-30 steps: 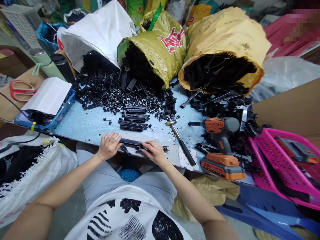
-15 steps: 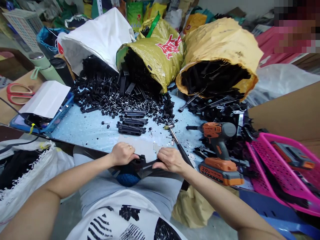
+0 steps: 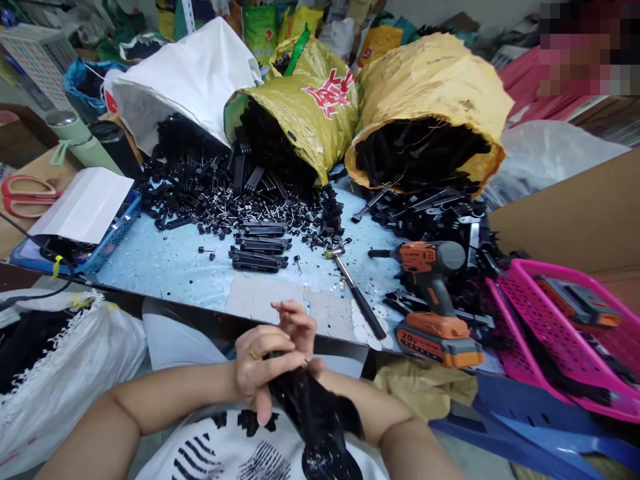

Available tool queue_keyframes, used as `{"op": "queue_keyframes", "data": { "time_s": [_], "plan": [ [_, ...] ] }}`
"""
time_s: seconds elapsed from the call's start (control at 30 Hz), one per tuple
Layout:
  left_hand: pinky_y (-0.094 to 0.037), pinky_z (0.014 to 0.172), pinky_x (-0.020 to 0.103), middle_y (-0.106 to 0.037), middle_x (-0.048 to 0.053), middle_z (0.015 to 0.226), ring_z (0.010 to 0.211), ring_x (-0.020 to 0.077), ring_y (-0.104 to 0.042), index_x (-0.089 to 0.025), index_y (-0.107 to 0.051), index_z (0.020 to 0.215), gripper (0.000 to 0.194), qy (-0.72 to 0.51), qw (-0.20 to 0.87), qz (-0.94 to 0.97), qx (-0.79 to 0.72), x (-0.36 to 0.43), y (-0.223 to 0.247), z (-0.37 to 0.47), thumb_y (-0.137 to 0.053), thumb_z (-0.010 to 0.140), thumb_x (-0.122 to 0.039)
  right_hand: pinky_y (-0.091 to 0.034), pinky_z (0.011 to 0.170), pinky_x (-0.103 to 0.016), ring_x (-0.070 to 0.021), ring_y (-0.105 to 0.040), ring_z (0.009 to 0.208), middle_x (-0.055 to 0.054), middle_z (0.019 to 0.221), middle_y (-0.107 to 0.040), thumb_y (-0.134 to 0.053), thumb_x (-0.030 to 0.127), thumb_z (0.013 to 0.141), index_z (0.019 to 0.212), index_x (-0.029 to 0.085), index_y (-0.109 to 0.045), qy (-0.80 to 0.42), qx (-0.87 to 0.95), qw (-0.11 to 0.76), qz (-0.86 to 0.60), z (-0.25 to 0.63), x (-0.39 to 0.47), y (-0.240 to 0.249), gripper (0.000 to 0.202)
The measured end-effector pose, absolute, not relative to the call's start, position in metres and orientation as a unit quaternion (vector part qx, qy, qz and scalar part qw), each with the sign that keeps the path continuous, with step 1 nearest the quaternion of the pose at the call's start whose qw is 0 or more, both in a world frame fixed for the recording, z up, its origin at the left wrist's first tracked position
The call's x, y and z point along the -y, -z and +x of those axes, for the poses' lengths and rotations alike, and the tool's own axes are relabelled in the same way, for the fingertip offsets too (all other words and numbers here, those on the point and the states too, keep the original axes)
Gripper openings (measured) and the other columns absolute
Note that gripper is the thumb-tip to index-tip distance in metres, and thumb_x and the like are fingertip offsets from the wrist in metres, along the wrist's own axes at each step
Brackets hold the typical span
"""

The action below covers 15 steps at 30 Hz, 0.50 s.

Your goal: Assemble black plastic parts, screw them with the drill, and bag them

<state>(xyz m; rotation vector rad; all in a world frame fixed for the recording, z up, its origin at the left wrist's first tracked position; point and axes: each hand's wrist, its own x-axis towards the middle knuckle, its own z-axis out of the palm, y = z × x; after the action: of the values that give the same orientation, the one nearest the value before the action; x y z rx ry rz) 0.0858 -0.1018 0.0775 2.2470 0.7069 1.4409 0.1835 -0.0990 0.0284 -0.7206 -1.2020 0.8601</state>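
My left hand, with a ring on one finger, is closed around the upper end of a shiny black object close to my shirt. Behind it, my right hand touches the same end, its fingers partly hidden by my left hand and curled loosely; what it grips cannot be made out. Beyond my hands, several black folded parts lie stacked in rows on the blue table. A hammer rests right of a grey cardboard piece at the table's front edge.
An orange and black power drill stands at the right beside a pink basket. Three sacks, white, olive and tan, spill black parts onto the table. Scissors and a blue tray are at the left.
Both hands have come together and moved down toward my shirt. The black object now stretches toward the bottom of the view. The view has shifted slightly.
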Motion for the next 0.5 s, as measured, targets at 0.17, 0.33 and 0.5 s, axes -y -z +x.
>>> {"op": "queue_keyframes", "data": {
  "time_s": [0.17,0.33,0.5],
  "plan": [
    [-0.051,0.08,0.037,-0.065,0.011,0.09,0.095,0.024,-0.06,-0.017,-0.054,0.124,0.069,-0.485,-0.036,0.839,-0.244,0.059,-0.041,0.061,-0.042,0.081,-0.07,-0.033,0.102,-0.047,-0.0237,-0.043,0.122,-0.008,0.126,-0.048,-0.032,0.047,0.092,0.115,0.026,-0.047,-0.325,0.65,0.58,-0.368,0.195,0.029,-0.005,0.035],
    [-0.042,0.091,0.039,-0.065,0.009,0.101,0.103,0.0226,-0.056,-0.026,-0.06,0.118,0.039,-0.216,-0.069,0.914,-0.335,-0.004,0.004,0.025,-0.057,0.085,-0.046,-0.038,0.096,-0.04,-0.023,-0.05,0.106,-0.012,0.108,-0.058,-0.043,0.035,0.091,0.102,0.017,-0.055,-0.168,0.738,0.436,-0.487,0.235,-0.111,-0.003,0.025],
    [-0.037,0.089,0.04,-0.062,0.011,0.111,0.106,0.0244,-0.053,-0.026,-0.058,0.121,0.039,-0.163,-0.052,0.905,-0.39,-0.033,0.013,0.031,-0.061,0.084,-0.037,-0.037,0.095,-0.041,-0.027,-0.046,0.11,-0.016,0.115,-0.057,-0.045,0.029,0.09,0.116,0.01,-0.053,-0.08,0.738,0.254,-0.62,0.222,-0.235,-0.015,0.033]
  ]
}}
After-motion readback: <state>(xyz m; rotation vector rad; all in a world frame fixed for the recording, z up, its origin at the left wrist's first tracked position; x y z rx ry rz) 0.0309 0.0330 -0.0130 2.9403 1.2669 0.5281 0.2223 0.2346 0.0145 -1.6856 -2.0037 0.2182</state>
